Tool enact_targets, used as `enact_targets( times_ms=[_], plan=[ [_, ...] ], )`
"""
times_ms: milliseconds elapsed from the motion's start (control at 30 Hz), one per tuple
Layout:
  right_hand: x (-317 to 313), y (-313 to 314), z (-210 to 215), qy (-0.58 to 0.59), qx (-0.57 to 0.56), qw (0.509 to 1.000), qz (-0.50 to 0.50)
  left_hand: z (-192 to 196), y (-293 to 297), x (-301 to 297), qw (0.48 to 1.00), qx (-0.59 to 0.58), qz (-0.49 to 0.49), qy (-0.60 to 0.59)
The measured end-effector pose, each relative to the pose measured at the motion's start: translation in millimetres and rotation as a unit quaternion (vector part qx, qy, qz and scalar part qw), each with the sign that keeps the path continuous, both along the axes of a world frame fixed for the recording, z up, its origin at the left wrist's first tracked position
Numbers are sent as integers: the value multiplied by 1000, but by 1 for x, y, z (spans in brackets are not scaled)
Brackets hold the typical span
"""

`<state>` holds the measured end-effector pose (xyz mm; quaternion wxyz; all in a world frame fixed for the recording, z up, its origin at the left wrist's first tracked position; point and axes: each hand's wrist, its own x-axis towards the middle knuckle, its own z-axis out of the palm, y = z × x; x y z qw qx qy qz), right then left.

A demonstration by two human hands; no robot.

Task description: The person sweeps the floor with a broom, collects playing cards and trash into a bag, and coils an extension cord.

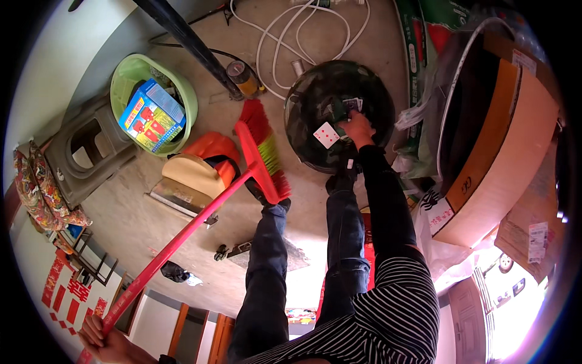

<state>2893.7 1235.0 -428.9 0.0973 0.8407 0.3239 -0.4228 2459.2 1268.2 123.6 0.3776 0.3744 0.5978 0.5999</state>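
Reaching down, the right hand (357,128) closes its fingers on a small bunch of playing cards (350,106) lying on the round dark camouflage-patterned tabletop (315,97), while one white playing card with red pips (326,134) lies face up just beside that hand, toward the person's left and not yet gathered. So the picking-up looks partly done, with at least this loose card left. The left hand (100,340), well apart and low, is wrapped around the long red handle of a red broom with red and green bristles (264,151), whose head rests on the bare concrete floor (133,218) between the two hands. Farther out stand a light green plastic basin (182,91) holding a blue box, an orange dustpan (209,151), white coiled cables (291,36) and a big brown cardboard box (509,151).
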Motion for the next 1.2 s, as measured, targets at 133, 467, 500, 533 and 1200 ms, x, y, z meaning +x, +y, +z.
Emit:
enact_targets(
  times_ms=[133,467,500,533,1200],
  plan=[
    [4,2,-10,33,-20,999,22,0,-1,1,1000,-2,15,-8],
    [-16,-40,-21,2,125,991,47,2,1,7,998,-4,-28,-49],
    [-23,-39,-13,1,125,991,48,3,-1,6,999,6,-17,-41],
    [-27,-40,-7,-13,128,990,54,2,-2,5,999,16,-6,-34],
    [-27,-61,31,-97,140,985,10,-2,-4,-4,998,3,-28,-52]
  ],
)
